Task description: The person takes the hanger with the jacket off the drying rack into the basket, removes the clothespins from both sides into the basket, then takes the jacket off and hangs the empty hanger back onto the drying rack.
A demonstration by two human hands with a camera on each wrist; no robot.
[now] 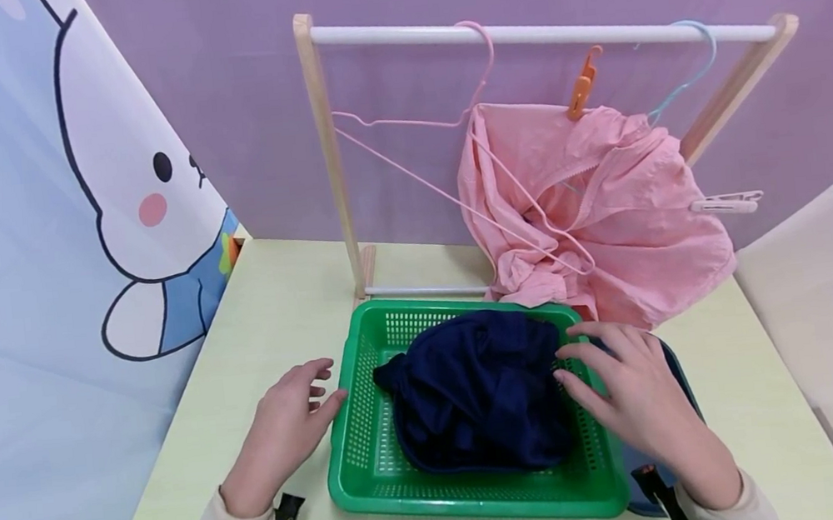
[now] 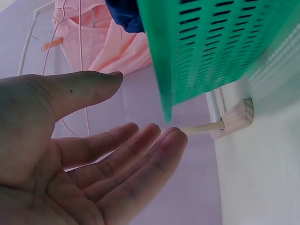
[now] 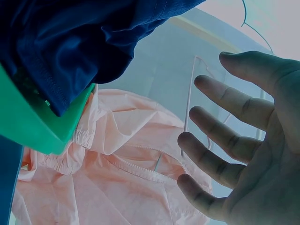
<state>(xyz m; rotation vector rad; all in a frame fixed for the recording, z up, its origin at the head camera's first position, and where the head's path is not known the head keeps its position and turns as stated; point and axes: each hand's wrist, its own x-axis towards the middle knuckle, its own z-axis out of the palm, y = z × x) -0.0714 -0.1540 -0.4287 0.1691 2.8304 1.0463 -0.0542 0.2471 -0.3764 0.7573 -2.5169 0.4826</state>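
Note:
A green plastic basket (image 1: 478,507) with perforated walls stands on the table, holding a crumpled navy garment (image 1: 477,388). My left hand (image 1: 289,427) is just beside the basket's left rim, fingers relaxed and thumb apart; the left wrist view shows its palm with nothing in it. Over the right rim hovers my right hand (image 1: 627,382), fingers spread and slightly bent, fingertips at the garment's right edge in the head view. In the right wrist view the same hand (image 3: 234,140) is spread with a gap between it and the navy garment (image 3: 79,42).
Behind the basket stands a small wooden rack with a white rail (image 1: 410,33). A pink hanger (image 1: 403,121), a blue hanger (image 1: 706,56) and a pink zipped jacket (image 1: 608,216) hang there, with an orange clip (image 1: 584,85) and a white clothespin (image 1: 727,203). A dark blue item (image 1: 641,499) lies right of the basket.

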